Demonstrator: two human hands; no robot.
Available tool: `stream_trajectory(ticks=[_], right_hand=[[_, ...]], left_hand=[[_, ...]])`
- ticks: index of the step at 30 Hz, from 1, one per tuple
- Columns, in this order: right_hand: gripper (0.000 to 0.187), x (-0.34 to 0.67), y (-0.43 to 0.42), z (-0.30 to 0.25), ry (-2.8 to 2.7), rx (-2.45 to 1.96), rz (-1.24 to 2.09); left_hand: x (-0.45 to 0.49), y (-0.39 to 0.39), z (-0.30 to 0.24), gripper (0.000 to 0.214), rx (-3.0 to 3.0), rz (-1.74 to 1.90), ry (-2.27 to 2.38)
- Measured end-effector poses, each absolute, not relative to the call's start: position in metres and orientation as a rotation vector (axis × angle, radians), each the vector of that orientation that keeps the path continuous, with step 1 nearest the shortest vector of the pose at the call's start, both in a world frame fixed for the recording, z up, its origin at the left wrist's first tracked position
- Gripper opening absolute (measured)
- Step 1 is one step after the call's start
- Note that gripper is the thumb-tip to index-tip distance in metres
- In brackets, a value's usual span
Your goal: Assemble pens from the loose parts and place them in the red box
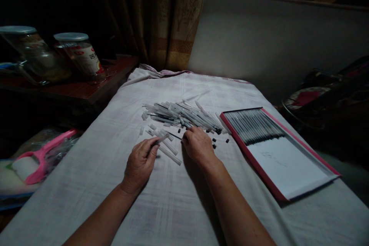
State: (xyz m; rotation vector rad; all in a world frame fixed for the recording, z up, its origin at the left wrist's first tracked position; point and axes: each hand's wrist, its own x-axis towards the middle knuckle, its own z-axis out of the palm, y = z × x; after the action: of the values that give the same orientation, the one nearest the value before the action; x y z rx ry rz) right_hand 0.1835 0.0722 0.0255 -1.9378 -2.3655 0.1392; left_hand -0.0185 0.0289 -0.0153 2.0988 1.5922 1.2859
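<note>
My left hand (141, 161) is closed around a translucent pen barrel (163, 137), whose end sticks out past the fingertips. My right hand (198, 144) pinches a thin dark pen refill (174, 136) that points left toward that barrel. Beyond both hands lies a loose pile of clear and dark pen parts (184, 114) on the cloth. Some clear tubes (170, 154) rest between the hands. Several small black plugs (214, 140) are scattered just right of my right hand.
A shallow red-edged box (250, 165) holds a row of pens (255, 125) at its far end. Checked cloth (161, 207) covers the table. At left, a jar (83, 59) and a glass mug (43, 67) stand on a wooden surface, with a pink-handled item (43, 157) below.
</note>
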Motion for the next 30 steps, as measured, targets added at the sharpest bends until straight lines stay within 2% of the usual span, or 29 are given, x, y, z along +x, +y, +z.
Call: stream_trajectory(ticks=[7,13,20,23,27,30], right_hand=[[0.025,0.2,0.074,0.039,-2.215,-1.976,0.275],[0.034,0.179,0.084,0.029,-2.302,-1.882,0.215],[0.025,0.165,0.101,0.026,-2.341,-1.91,0.228],[0.023,0.17,0.091,0.02,-2.044,-1.788,0.439],[0.023,0.182,0.058,0.004,-1.432,-1.411,0.963],[0.032,0.188,0.034,-0.005,-1.057,-1.271,1.225]], left_hand=[[-0.024,0.032,-0.025,0.031,1.807,1.323,1.668],[-0.021,0.035,-0.025,0.027,1.862,1.316,1.615],[-0.021,0.037,-0.026,0.023,1.907,1.341,1.57],[-0.02,0.034,-0.022,0.023,1.989,1.314,1.518],[-0.016,0.027,-0.015,0.025,2.184,1.236,1.384],[-0.013,0.024,-0.009,0.025,2.291,1.189,1.309]])
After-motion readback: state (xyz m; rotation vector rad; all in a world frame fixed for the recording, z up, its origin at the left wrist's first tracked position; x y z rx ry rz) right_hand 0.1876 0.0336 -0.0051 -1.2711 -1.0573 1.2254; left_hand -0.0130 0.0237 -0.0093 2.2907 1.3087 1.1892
